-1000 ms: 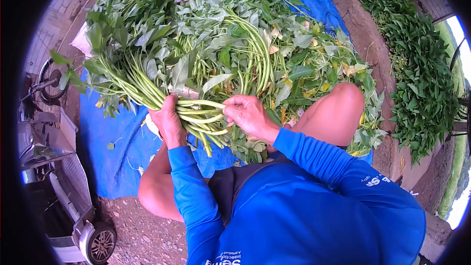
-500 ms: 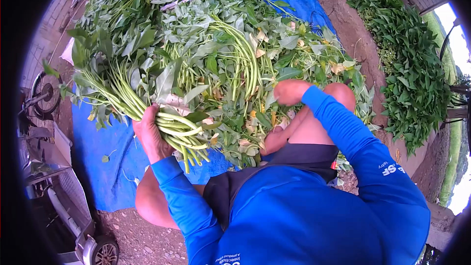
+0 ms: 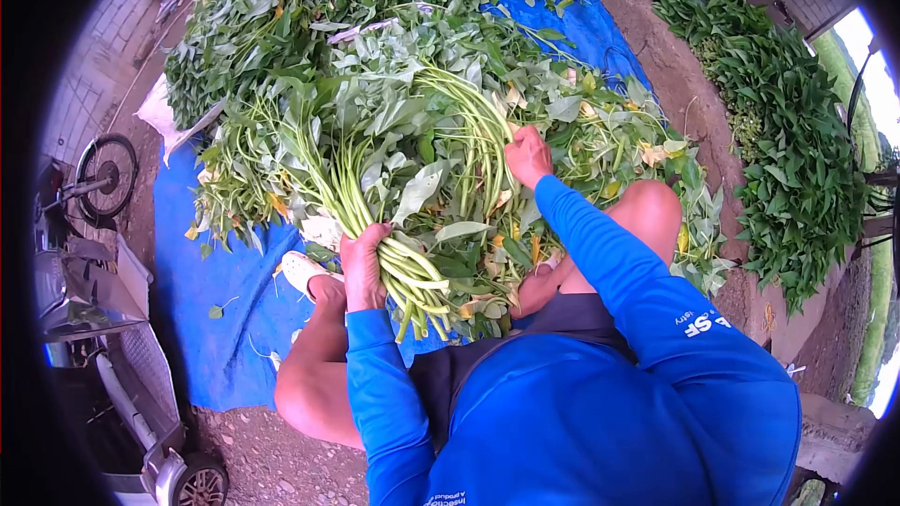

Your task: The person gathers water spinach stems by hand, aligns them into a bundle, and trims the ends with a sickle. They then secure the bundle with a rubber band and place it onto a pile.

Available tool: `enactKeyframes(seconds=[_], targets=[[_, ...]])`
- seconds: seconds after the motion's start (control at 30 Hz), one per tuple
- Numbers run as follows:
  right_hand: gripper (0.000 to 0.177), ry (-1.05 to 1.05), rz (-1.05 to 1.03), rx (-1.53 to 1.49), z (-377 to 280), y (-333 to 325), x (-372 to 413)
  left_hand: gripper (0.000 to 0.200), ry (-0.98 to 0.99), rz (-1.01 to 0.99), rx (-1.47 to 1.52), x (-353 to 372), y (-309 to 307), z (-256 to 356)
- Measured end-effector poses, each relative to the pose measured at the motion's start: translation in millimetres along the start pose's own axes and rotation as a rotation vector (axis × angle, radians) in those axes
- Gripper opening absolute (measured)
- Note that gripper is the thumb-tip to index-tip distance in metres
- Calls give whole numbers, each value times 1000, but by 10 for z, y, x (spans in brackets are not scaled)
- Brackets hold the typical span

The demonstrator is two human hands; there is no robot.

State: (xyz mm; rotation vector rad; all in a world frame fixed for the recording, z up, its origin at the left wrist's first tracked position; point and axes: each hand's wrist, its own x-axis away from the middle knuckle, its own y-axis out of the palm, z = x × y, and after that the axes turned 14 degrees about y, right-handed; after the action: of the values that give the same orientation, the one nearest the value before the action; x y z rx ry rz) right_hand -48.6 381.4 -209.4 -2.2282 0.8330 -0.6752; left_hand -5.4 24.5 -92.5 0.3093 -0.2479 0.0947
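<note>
My left hand (image 3: 362,262) is wrapped round a thick bunch of leafy green stems (image 3: 412,279) that look like water spinach. Its cut ends point down to the right over my lap, and its leaves spread up to the left. Farther right, my right hand (image 3: 529,157) is closed at the edge of a curved row of similar stems (image 3: 478,122) lying on the pile. Its fingertips are partly hidden there. Loose leaves (image 3: 417,189), some yellowed, lie between the two hands.
A blue tarp (image 3: 225,319) lies under the large heap of greens (image 3: 272,28). More greens (image 3: 778,131) are heaped along the right. A wheel (image 3: 108,178) and a metal vehicle part (image 3: 131,375) stand at the left. My bent knees flank the near edge.
My left hand has swung the bunch rightward and slightly down, turning its leaves more upright. My right hand has moved up and left from near my knee onto the curved stems.
</note>
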Motion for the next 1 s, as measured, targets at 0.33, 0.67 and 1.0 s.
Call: enactKeyframes(seconds=[0.33, 0.67, 1.0], targets=[[35, -33, -382, -645, -1459, -1472, 167, 36, -41, 12, 69, -192, -126, -307], [38, -582, -209, -680, -2170, -1906, 637, 33, -39, -9, 120, -153, -17, -324], [36, -282, -728, -423, -493, -139, 1976, 42, 7, -73, 208, -130, 55, -593]])
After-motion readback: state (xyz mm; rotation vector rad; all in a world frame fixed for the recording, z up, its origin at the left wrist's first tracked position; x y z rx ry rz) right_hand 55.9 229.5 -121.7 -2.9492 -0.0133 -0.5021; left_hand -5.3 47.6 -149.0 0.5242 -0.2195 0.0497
